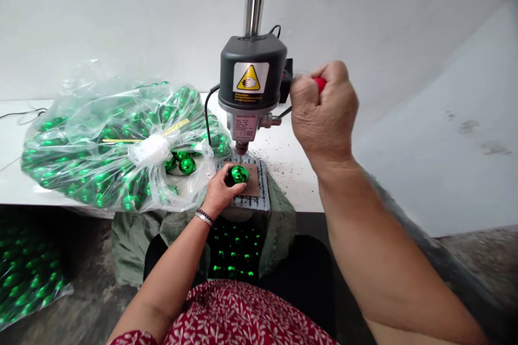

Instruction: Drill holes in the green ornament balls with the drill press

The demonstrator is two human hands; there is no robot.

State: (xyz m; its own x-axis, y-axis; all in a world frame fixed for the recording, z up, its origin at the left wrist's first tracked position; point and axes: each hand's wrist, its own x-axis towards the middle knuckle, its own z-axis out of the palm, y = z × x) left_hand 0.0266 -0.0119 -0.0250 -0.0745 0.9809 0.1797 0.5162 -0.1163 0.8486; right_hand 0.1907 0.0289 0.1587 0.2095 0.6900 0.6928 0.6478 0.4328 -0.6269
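With thumb and fingers around it, my left hand (222, 190) grips a shiny green ball (240, 174) on a brown board (253, 183). The board lies on the grey base (264, 186) of a small bench drill press (251, 73). Directly above the ball is the drill's chuck (242, 147); whether the bit touches the ball I cannot tell. My right hand (326, 110) is raised at the drill's right side, closed in a fist around a red-ended feed handle (320, 84).
A clear plastic bag (121, 140) full of green balls covers the table's left side, with loose green balls (186, 165) by its opening. Dark shavings dot the white table (301, 172). More balls lie in a green sack (279, 226) below and another bag (28, 275) on the floor.
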